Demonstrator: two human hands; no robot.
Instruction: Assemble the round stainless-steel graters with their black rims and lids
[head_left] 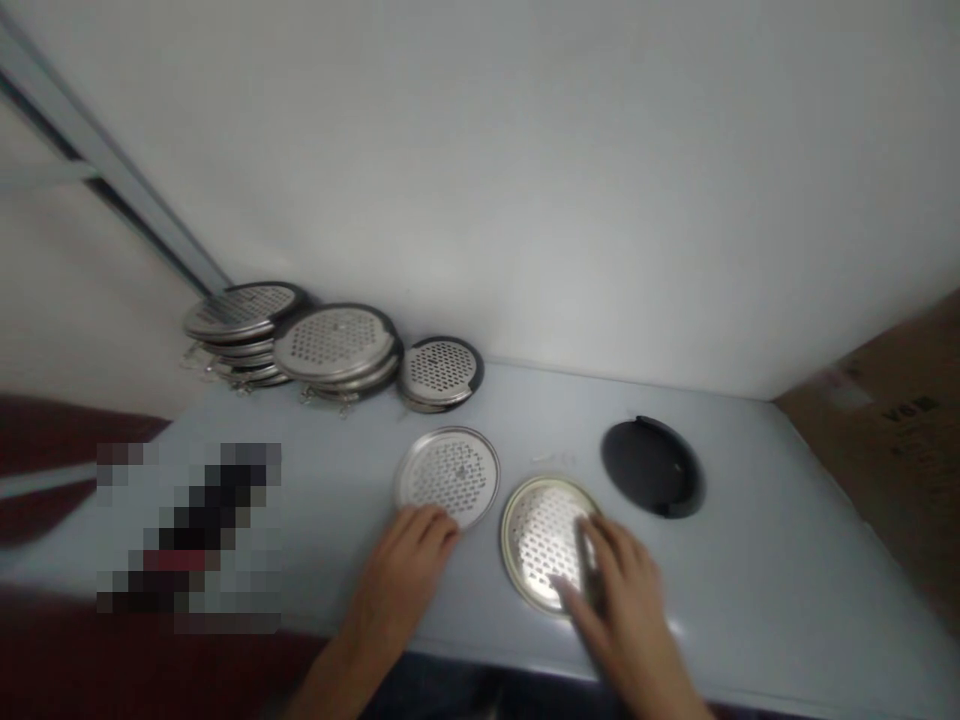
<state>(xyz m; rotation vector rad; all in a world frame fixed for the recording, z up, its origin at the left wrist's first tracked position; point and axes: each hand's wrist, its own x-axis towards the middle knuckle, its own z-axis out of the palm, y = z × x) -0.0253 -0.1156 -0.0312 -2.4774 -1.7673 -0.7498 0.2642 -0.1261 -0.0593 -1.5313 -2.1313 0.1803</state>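
"Right hand [626, 610]?"
"Fingers spread wide on a perforated disc [547, 545]."
"Left hand [405, 565]?"
"Curled at a second disc's [448, 478] rim; I couldn't tell if it gripped. Beyond lay a black disc [652, 467], then stacked discs [289, 340]."

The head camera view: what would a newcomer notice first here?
Stacks of perforated round metal discs sit at the back, against the white wall. Nearer, the left hand touches the edge of one perforated disc, while the right hand rests on a second perforated disc. A dark round disc lies to their right.
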